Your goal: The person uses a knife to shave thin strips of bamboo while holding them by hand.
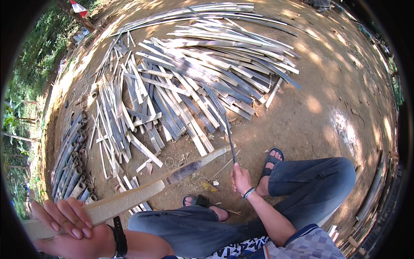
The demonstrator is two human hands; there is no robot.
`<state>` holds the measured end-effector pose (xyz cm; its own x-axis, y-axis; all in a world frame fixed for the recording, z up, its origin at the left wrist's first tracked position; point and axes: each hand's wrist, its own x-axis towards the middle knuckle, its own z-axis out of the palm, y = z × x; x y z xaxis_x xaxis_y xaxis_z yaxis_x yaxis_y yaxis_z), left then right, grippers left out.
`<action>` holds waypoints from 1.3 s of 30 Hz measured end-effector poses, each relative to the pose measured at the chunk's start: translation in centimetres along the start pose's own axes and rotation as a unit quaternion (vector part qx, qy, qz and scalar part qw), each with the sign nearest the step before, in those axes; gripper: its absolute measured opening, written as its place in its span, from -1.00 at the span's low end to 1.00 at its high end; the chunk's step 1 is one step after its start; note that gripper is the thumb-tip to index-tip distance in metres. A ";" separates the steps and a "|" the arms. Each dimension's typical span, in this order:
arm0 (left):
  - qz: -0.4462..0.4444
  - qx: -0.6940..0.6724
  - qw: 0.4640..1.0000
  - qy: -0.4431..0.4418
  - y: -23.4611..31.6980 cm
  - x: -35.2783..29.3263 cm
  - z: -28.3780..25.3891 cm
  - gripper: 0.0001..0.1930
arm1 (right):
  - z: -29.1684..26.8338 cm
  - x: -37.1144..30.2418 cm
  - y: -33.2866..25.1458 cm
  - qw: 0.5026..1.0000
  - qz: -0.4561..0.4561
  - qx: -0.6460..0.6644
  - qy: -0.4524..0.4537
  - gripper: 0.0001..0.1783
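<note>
My left hand (pixel 79 228), with a black watch strap at its wrist, is closed around the near end of a long split bamboo strip (pixel 129 197). The strip slants up and away to the right, pale along most of its length with a dark patch toward the far end. In my right hand (pixel 242 180) is a machete (pixel 227 125), its dark, narrow blade pointing up and away. The blade crosses close to the strip's far tip; whether they touch I cannot tell. My fingers hide the machete's handle.
Ahead lies a big heap of split bamboo strips (pixel 172 86). Uncut bamboo poles (pixel 71 159) are stacked at the left, and more poles (pixel 373 190) lie along the right edge. My sandalled feet (pixel 271 162) rest on the dirt ground (pixel 310 129).
</note>
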<state>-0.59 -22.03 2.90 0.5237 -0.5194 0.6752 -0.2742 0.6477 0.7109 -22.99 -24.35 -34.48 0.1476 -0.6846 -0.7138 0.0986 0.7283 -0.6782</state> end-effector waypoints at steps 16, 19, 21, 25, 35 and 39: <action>0.051 -0.041 0.996 -0.060 3.1 -0.6 -2.1 -0.62 | 0.7 -5.1 -0.7 0.991 -0.027 -0.012 -0.127 -0.45; 0.042 -0.060 0.996 -0.056 3.1 -0.6 -2.6 -0.64 | 1.3 -5.9 -1.4 0.983 -0.081 -0.053 -0.159 -0.47; 0.054 -0.010 0.998 0.005 3.4 -1.1 -2.0 -0.66 | 1.5 -6.3 -2.1 0.967 -0.151 -0.105 -0.176 -0.48; 0.052 -0.032 0.998 -0.004 3.3 -1.1 -1.3 -0.69 | 1.5 -4.5 1.1 0.964 -0.147 -0.184 -0.124 -0.45; 0.041 -0.011 0.999 -0.033 2.6 0.2 -1.5 -0.65 | 1.1 -2.6 4.0 0.959 -0.148 -0.234 -0.057 -0.40; 0.047 0.000 0.998 -0.035 2.7 0.4 -2.1 -0.66 | 0.6 -0.2 5.5 0.989 0.003 -0.141 -0.032 -0.42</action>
<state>0.62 -19.35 4.66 0.4383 -0.4943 0.7508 -0.3193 0.6952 0.6441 -21.89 -20.18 -37.95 0.2105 -0.6697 -0.7122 -0.1808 0.6893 -0.7016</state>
